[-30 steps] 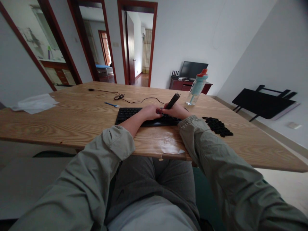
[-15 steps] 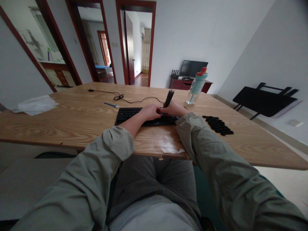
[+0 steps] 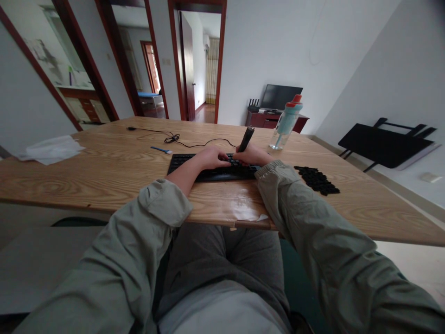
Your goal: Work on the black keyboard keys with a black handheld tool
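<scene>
Two hands working at a wooden table (image 3: 104, 162) in a white-walled room.
Right hand (image 3: 253, 155) is gripping a tool (image 3: 246, 139) over the keyboard (image 3: 212, 169); left hand (image 3: 210, 158) is lying spread on the keys, near the table's front edge.

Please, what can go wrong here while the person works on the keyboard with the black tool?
1. The right hand holds the black tool tilted over the keyboard; it may slip and scratch it, or nick the left hand resting beside it.
2. The pile of loose keycaps lies by the right sleeve; a sweep could scatter them.
3. The water bottle stands close behind and might tip.
</scene>
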The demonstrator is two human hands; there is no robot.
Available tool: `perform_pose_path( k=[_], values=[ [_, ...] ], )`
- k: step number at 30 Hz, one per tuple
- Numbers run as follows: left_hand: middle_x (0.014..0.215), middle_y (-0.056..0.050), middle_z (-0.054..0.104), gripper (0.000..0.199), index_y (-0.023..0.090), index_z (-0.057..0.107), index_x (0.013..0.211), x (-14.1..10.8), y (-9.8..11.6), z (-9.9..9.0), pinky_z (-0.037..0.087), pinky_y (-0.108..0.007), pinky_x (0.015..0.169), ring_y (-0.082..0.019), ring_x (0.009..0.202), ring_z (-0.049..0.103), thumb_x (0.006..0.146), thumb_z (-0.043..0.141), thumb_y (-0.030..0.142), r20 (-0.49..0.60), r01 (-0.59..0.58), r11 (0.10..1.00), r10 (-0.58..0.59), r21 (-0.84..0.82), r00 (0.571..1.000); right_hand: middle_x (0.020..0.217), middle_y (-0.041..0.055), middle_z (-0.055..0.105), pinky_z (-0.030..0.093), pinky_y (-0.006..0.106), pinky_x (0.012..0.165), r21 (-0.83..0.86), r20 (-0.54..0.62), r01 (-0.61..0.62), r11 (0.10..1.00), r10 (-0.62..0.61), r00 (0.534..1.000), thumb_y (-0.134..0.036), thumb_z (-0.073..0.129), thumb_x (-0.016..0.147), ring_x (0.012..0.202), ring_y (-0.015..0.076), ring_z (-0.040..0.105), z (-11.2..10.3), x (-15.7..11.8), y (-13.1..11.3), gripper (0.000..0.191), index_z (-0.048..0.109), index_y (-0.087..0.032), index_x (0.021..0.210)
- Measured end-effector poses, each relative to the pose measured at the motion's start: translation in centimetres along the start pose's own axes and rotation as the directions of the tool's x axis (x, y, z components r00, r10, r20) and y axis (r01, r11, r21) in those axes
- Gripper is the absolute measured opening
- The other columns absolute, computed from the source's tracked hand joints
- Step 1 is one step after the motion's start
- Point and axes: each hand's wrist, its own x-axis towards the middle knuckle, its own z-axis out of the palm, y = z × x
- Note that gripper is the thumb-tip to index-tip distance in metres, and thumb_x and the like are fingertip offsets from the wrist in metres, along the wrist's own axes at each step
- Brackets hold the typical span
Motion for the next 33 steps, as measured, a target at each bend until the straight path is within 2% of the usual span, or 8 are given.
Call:
perform_pose_path(
  k=[5,17,25,29,33],
  values=[
    [0.101,-0.006,0.071,0.042,0.025,0.077,0.106,0.2,0.0,0.5,0.043,-0.027,0.079,-0.02,0.089,0.061,0.078,0.064,0.054,-0.01,-0.059,0.997,0.059,0.052,0.998,0.046,-0.0008,0.05,0.035,0.024,0.04,0.079,0.036,-0.064,0.995,0.061,0.997,-0.016,0.063,0.079,0.041,0.0097,0.045,0.1,0.4,0.4,0.027,0.049,-0.019,0.057],
    [0.095,-0.006,0.07,0.041,0.026,0.078,0.106,0.2,0.4,0.4,0.042,-0.027,0.075,-0.021,0.087,0.059,0.08,0.062,0.053,0.0,-0.045,0.991,0.046,0.125,0.999,0.049,-0.0019,0.051,0.036,0.022,0.044,0.058,0.057,-0.076,0.995,0.072,0.996,-0.015,0.058,0.082,0.045,0.0085,0.046,-0.1,0.2,0.7,0.024,0.05,-0.018,0.059],
    [0.099,-0.004,0.07,0.042,0.028,0.078,0.105,0.2,0.4,0.5,0.042,-0.026,0.078,-0.021,0.091,0.059,0.076,0.065,0.054,-0.021,-0.002,0.996,0.003,0.086,1.0,0.05,-0.0012,0.051,0.035,0.023,0.043,0.062,0.031,-0.096,0.993,0.094,0.995,-0.015,0.056,0.084,0.044,0.0083,0.045,0.0,0.1,0.7,0.026,0.051,-0.018,0.058],
    [0.091,-0.005,0.071,0.042,0.026,0.079,0.102,0.4,0.4,0.6,0.042,-0.028,0.076,-0.022,0.087,0.06,0.074,0.067,0.055,-0.022,-0.014,0.999,0.015,0.045,1.0,0.05,0.0003,0.052,0.036,0.025,0.043,0.136,0.033,-0.091,0.986,0.087,0.996,-0.014,0.057,0.083,0.043,0.01,0.045,0.0,0.3,1.4,0.027,0.051,-0.018,0.057],
    [0.093,-0.005,0.072,0.043,0.027,0.079,0.104,0.8,0.1,0.9,0.042,-0.028,0.08,-0.023,0.091,0.06,0.072,0.07,0.055,-0.03,0.011,1.0,-0.011,0.02,0.999,0.048,0.0006,0.051,0.038,0.025,0.041,0.228,0.033,-0.127,0.965,0.123,0.992,-0.013,0.056,0.083,0.042,0.0105,0.046,0.1,0.3,1.8,0.027,0.052,-0.018,0.056]
  ],
)
